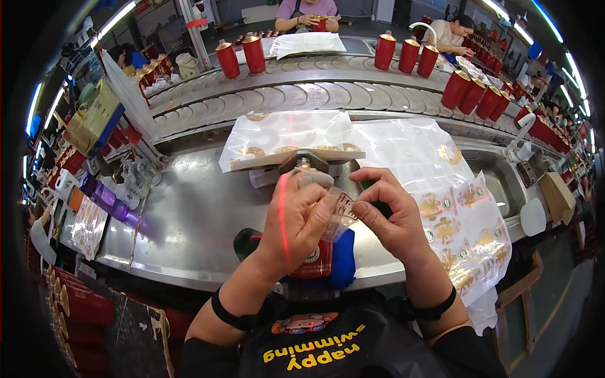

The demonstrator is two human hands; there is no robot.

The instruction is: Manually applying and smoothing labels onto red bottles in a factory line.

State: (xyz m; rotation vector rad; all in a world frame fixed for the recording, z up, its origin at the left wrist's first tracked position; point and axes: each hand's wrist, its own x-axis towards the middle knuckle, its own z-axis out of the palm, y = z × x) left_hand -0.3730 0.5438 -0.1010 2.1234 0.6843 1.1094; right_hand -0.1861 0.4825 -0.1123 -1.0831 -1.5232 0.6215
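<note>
Between my hands is a small clear decal film with dark printed characters. My left hand is closed, pinching the film's left side between thumb and finger; a grey cover wraps one fingertip. At the film's right edge, the thumb and forefinger of my right hand are pressed together on it. Just beneath lies a red bottle, mostly hidden by my left hand, next to a blue cloth. A red light line crosses my left hand.
Printed decal sheets cover the right side of the metal table, beside a sink. Ahead, another sheet rests on a small stand. Red bottles stand along a conveyor; people sit beyond. A purple bottle is left.
</note>
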